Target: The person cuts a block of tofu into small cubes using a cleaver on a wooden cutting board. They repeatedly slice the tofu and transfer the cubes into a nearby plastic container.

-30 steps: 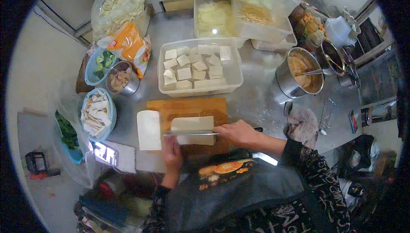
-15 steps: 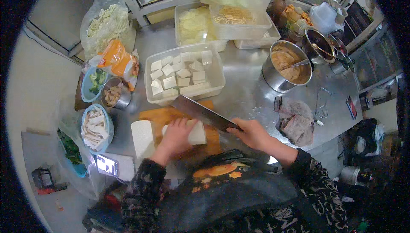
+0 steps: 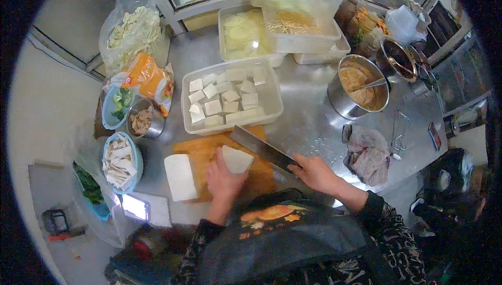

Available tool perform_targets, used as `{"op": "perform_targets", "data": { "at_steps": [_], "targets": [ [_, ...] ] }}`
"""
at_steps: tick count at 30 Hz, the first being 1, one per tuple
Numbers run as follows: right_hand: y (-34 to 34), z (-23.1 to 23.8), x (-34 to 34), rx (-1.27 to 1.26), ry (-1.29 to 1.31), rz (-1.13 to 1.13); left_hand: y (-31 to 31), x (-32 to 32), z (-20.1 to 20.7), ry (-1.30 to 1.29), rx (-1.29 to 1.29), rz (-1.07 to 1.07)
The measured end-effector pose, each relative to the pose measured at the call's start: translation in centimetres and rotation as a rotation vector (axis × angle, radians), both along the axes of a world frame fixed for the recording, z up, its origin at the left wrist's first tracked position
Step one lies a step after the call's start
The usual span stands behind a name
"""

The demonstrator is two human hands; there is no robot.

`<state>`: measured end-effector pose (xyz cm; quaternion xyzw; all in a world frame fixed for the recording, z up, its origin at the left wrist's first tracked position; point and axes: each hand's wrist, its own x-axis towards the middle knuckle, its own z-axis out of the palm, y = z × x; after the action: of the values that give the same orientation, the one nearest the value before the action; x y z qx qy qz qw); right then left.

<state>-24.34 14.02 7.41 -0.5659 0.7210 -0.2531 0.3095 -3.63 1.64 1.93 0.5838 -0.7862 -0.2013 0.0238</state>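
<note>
Resting at the centre of the frame on the orange cutting board [image 3: 209, 149], the pale tofu slab [image 3: 236, 158] looks soft, wet and easily broken, so a broad, flat hold from beneath would likely suit it better than a pinch. The left hand [image 3: 222, 178] cups it, fingers curled under its near edge. The right hand [image 3: 314, 172] is clenched on the cleaver [image 3: 261, 146]. Just left lies another white tofu block [image 3: 180, 176]; above sits a clear tub of tofu cubes [image 3: 230, 97] on the steel tabletop [image 3: 308, 112].

Around the one orange cutting board [image 3: 209, 146]: two tofu slabs [image 3: 181, 177] on it, one cleaver [image 3: 261, 147] over it, four clear plastic tubs [image 3: 230, 97] behind, two blue bowls [image 3: 121, 160] to its left, one steel bowl [image 3: 145, 119], and two steel pots [image 3: 360, 87] to its right.
</note>
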Motion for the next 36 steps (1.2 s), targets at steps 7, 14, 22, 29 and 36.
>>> {"op": "perform_targets", "data": {
  "at_steps": [7, 14, 22, 29, 36],
  "targets": [
    [-2.5, -0.8, 0.6, 0.14, 0.199, 0.106, 0.1, 1.3, 0.8, 0.092, 0.024, -0.106],
    [-3.8, -1.6, 2.9, 0.185, 0.235, 0.235, 0.6, 3.0, -0.5, 0.192, 0.003, -0.201],
    [-4.0, -2.6, 3.0, 0.242, 0.209, 0.225, 0.3, 2.7, -1.1, 0.23, -0.045, -0.238],
    [-3.7, -2.3, 2.2, 0.192, 0.12, 0.189, -2.7, 2.4, -2.7, 0.529, -0.149, -0.312],
    [-2.7, 1.2, 2.7, 0.058, 0.154, 0.164, -4.3, 2.2, -2.5, 0.56, -0.269, -0.462]
  ]
}}
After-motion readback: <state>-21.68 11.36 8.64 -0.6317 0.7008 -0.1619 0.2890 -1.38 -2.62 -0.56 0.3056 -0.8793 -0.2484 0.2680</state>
